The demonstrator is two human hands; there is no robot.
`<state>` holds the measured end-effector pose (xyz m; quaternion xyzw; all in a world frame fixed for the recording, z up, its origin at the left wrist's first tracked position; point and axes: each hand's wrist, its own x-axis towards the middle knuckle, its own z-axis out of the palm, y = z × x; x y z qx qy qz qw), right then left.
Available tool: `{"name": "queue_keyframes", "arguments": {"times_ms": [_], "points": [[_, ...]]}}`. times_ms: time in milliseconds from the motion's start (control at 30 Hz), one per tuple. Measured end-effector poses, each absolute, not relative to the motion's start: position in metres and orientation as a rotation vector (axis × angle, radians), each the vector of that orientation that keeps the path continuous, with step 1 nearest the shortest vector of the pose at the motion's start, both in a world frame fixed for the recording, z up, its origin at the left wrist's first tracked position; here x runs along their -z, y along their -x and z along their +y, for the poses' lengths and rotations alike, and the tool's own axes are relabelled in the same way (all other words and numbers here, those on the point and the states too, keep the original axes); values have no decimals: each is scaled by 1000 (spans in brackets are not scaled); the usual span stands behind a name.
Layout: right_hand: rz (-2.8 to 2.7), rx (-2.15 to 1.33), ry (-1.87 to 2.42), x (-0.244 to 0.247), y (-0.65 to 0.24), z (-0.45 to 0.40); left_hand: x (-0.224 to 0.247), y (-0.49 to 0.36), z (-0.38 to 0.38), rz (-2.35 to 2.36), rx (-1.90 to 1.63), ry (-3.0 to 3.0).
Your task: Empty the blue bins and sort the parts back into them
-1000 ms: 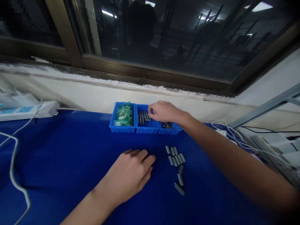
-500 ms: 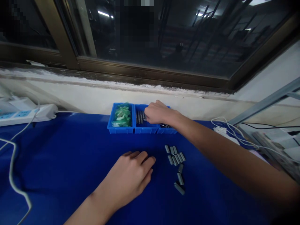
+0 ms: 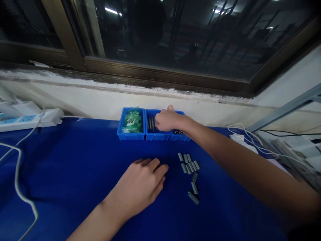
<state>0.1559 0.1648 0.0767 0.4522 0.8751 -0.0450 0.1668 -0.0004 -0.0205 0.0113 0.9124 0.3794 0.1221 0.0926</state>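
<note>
My right hand [image 3: 167, 119] reaches into the middle blue bin [image 3: 158, 136], its fingers curled and pressed together; whatever they hold is hidden. Grey metal bars [image 3: 150, 123] stand in a row in that bin, left of the fingers. My left hand [image 3: 145, 182] lies on the blue table, its fingers bent and slightly apart, with nothing visible in it. To its right are several loose metal pieces [image 3: 190, 166], some side by side, others trailing toward me. The left bin [image 3: 130, 136] holds green plastic packets [image 3: 132, 120]. Small dark parts [image 3: 178, 132] show in the right bin [image 3: 180, 137], partly behind my right wrist.
A white power strip [image 3: 30, 121] and a white cable [image 3: 18, 187] lie at the left. More white cables [image 3: 247, 134] sit at the right, near a metal bar [image 3: 283, 108]. A wall and dark window [image 3: 160, 43] rise behind the bins.
The view has shifted slightly, so the bins and metal pieces appear a little higher and to the right. Both hands keep nearly the same place and pose.
</note>
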Motion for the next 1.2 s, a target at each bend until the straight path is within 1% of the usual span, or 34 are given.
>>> {"name": "queue_keyframes", "arguments": {"times_ms": [200, 400, 533, 633, 733, 833, 933, 1000, 1067, 1200], "points": [[2480, 203, -1319, -82, -156, 159, -11, 0, -21, 1119, -375, -2713], [2518, 180, -1355, -85, -163, 158, -10, 1, -22, 1133, -375, -2715], [2918, 180, -1453, -96, -175, 144, -11, 1, -21, 1117, -358, -2714], [3206, 189, -1574, -102, -192, 110, -11, 2, -21, 1115, -370, -2725], [3252, 233, -1684, -89, -220, 52, -11, 4, -21, 1130, -384, -2739], [3066, 327, -1636, -53, -254, -9, -11, 5, -19, 1167, -367, -2744], [2872, 211, -1521, -15, -279, -45, -11, 4, -17, 1207, -337, -2738], [2763, 192, -1508, -1, -288, -50, -11, 4, -17, 1212, -328, -2730], [2721, 184, -1535, 0, -295, -47, -10, 3, -17, 1214, -334, -2723], [2859, 241, -1605, -22, -305, -50, -12, 2, -20, 1211, -347, -2701]]}}
